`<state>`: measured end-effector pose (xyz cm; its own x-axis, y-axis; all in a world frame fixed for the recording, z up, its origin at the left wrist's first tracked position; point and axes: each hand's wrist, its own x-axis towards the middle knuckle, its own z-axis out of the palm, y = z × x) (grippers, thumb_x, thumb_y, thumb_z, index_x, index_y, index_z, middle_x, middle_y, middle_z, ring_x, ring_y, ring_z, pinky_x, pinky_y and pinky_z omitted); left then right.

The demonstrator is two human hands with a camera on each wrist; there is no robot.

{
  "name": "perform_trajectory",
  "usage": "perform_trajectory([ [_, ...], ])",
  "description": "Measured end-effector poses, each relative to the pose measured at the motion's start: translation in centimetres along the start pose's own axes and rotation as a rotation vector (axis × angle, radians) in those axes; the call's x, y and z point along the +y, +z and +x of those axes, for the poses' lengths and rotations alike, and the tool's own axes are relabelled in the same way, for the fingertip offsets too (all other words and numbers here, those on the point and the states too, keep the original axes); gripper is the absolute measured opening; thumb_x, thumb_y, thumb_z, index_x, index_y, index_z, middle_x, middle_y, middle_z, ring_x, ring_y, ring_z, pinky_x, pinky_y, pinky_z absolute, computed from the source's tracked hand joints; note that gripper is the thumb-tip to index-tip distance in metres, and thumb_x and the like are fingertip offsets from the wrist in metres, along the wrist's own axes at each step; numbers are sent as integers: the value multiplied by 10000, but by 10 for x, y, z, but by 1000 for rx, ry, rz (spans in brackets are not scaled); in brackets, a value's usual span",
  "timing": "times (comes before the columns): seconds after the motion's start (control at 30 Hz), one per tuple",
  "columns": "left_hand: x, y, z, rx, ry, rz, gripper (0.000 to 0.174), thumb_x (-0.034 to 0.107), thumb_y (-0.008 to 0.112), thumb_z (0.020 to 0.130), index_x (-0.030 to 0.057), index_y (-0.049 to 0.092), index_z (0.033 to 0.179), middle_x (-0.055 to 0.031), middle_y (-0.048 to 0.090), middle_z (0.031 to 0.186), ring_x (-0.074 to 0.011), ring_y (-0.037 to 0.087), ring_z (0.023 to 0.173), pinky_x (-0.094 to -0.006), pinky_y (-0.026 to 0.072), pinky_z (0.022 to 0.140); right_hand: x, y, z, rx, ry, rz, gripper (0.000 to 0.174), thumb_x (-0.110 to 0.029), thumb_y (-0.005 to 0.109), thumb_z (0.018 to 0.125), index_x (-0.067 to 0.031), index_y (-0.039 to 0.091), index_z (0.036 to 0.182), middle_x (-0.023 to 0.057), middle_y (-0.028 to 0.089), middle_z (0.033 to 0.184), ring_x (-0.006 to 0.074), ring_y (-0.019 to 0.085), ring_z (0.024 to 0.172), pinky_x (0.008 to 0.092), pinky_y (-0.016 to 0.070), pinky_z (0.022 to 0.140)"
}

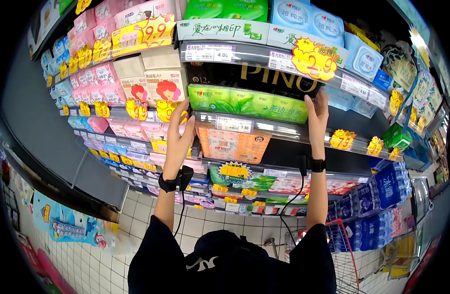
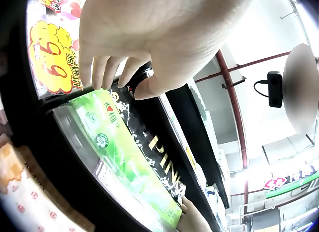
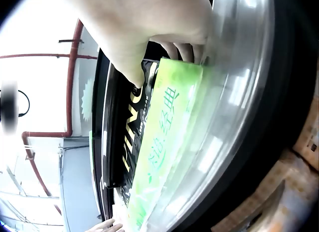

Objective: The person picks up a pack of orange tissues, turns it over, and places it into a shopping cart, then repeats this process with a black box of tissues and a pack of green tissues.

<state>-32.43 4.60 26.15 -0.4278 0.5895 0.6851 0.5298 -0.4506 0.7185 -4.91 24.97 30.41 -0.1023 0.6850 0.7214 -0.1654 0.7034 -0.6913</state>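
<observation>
A long green pack of tissues (image 1: 249,104) lies on a middle shelf, in front of a black pack (image 1: 254,78) lettered PINO. Beside the green pack's left end is my left hand (image 1: 180,133), fingers extended and slightly bent. In the left wrist view, its fingertips (image 2: 102,85) come right at that end, and the thumb hangs over the black pack. My right hand (image 1: 318,115) is at the opposite end. In the right wrist view, its fingers (image 3: 184,51) reach down past the green pack's end, while the thumb overlaps the black pack.
A clear shelf lip (image 1: 288,131) with a price tag runs along the front. Below stands an orange pack (image 1: 235,144). Pink packs (image 1: 102,93) fill the left shelves, and a price rail (image 1: 264,59) crosses above. A shopping cart (image 1: 345,255) stands behind at right.
</observation>
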Motion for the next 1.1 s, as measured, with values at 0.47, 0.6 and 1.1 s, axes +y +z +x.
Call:
perform_trajectory([
  [0.47,-12,13,29,-31,93,18,617,59,545,858,61,262,1406,-115,295,1429,-231,318,1277,-355,276,1036,-2,3,6,-98,110,64,410,-167,657,828,2,489,1161,55,592,1036,108,542,914,237,413,831],
  [0.6,-8,10,28,-59,85,-2,567,102,500,897,70,259,1409,-83,250,1468,-215,301,1313,-389,257,1074,-10,3,1,-101,106,147,462,-72,643,816,-6,427,1219,73,580,1075,131,541,993,257,418,865],
  [1.1,-4,-3,1,-141,-63,-169,545,125,477,918,47,251,1408,-118,257,1457,-229,272,1332,-379,266,1069,-41,8,-50,-21,-31,83,584,-35,754,686,-20,421,1166,80,554,1075,145,536,992,270,430,852],
])
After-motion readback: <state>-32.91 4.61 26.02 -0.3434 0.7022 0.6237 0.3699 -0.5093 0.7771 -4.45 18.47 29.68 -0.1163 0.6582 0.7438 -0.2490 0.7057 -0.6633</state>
